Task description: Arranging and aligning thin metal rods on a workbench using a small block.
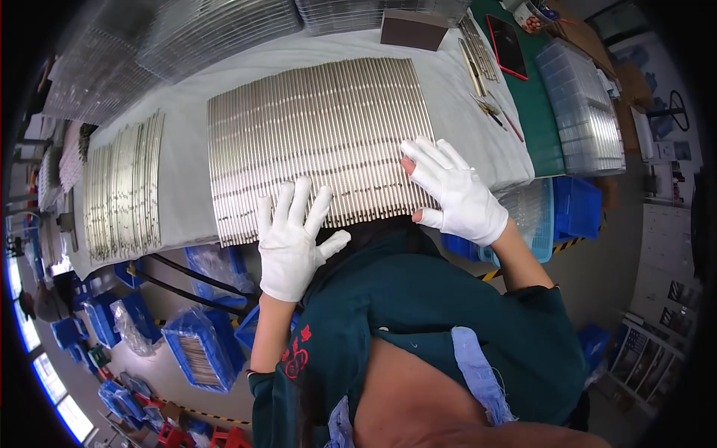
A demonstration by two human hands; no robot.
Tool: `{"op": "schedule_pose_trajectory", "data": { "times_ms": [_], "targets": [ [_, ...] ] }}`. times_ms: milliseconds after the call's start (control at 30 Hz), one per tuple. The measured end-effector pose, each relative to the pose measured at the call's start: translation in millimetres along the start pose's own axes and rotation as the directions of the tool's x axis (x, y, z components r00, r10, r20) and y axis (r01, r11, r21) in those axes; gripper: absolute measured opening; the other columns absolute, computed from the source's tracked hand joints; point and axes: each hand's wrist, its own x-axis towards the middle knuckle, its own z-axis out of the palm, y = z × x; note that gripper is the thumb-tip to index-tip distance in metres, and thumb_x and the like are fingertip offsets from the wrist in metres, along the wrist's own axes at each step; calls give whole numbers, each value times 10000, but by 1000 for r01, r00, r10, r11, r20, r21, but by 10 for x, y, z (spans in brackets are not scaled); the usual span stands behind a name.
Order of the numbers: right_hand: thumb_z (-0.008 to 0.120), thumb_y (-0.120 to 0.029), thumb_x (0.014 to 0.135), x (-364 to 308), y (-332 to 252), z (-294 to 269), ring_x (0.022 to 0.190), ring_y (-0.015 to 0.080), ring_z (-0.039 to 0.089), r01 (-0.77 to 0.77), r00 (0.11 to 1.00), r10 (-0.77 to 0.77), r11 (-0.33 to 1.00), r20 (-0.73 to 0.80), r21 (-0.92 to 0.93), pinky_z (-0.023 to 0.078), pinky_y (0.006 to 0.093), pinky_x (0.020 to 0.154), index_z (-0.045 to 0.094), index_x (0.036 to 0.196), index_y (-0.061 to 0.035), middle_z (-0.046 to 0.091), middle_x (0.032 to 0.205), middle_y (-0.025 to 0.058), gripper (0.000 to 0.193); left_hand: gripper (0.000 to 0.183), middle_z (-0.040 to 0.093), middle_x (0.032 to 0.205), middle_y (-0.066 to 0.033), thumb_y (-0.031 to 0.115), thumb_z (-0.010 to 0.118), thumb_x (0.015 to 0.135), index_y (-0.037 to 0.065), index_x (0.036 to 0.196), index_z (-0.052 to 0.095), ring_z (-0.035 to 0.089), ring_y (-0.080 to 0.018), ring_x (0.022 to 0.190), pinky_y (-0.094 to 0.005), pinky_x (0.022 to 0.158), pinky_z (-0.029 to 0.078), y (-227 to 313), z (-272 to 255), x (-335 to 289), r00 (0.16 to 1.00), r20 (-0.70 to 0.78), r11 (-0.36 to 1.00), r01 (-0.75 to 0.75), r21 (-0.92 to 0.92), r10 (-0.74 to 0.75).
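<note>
A wide row of slim metal rods [314, 134] lies side by side on a white cloth in front of me. My left hand [291, 239], in a white glove, rests with spread fingers on the near edge of the row, left of its middle. My right hand [459, 190], gloved too with some fingertips bare, lies with fingers apart at the row's right edge. Neither hand grips anything. A smaller group of similar metal rods [123, 194] lies apart to the left on the same cloth.
Stacks of clear plastic trays [216, 37] stand along the back. A dark box [414, 30], a red-edged tablet [507, 47] and tweezers [489, 110] are at the far right. Clear plastic cases [579, 104] stand beyond. Blue bins [202, 347] sit on the floor below.
</note>
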Motion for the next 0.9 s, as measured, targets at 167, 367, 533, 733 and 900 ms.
{"op": "schedule_pose_trajectory", "data": {
  "times_ms": [167, 367, 533, 733, 900],
  "targets": [
    [862, -439, 646, -261, 148, -145, 1468, 448, 345, -207, 974, 219, 965, 58, -161, 244, 539, 1228, 425, 1489, -11, 396, 1578, 220, 1042, 769, 547, 1390, -159, 507, 787, 738, 119, 1375, 598, 502, -351, 1280, -563, 1088, 352, -8, 42, -29, 1000, 0, 1000, 3, 14, -3],
    [867, -560, 542, -246, 94, -70, 1499, 421, 302, -226, 950, 264, 950, 168, -215, 208, 544, 1242, 391, 1498, 25, 362, 1595, 228, 1218, 760, 551, 1376, -147, 502, 779, 743, 113, 1369, 594, 509, -346, 1262, -565, 1065, 373, -4, 48, -17, 1000, -24, 999, -3, 34, 4],
    [805, -606, 651, -129, 20, 26, 1473, 368, 349, -138, 977, 171, 962, 126, -236, 250, 541, 1218, 519, 1407, 21, 415, 1558, 208, 1023, 754, 550, 1384, -145, 506, 774, 747, 118, 1368, 595, 508, -343, 1274, -571, 1066, 371, -3, 81, -28, 999, -38, 999, 5, 37, -4],
    [803, -576, 687, -112, 24, 78, 1468, 369, 354, -145, 982, 168, 962, 85, -230, 261, 539, 1213, 532, 1395, 9, 416, 1557, 207, 958, 747, 547, 1400, -144, 514, 768, 758, 131, 1376, 594, 503, -342, 1291, -587, 1075, 365, -3, 109, -41, 999, -44, 999, 16, 38, -14],
    [767, -615, 702, -115, 28, 74, 1465, 375, 358, -134, 983, 160, 962, 93, -237, 266, 544, 1210, 524, 1402, 16, 413, 1559, 210, 974, 745, 549, 1398, -144, 520, 761, 763, 137, 1379, 594, 505, -345, 1287, -592, 1073, 369, 4, 106, -43, 999, -44, 999, 25, 39, -24]
  ]
}}
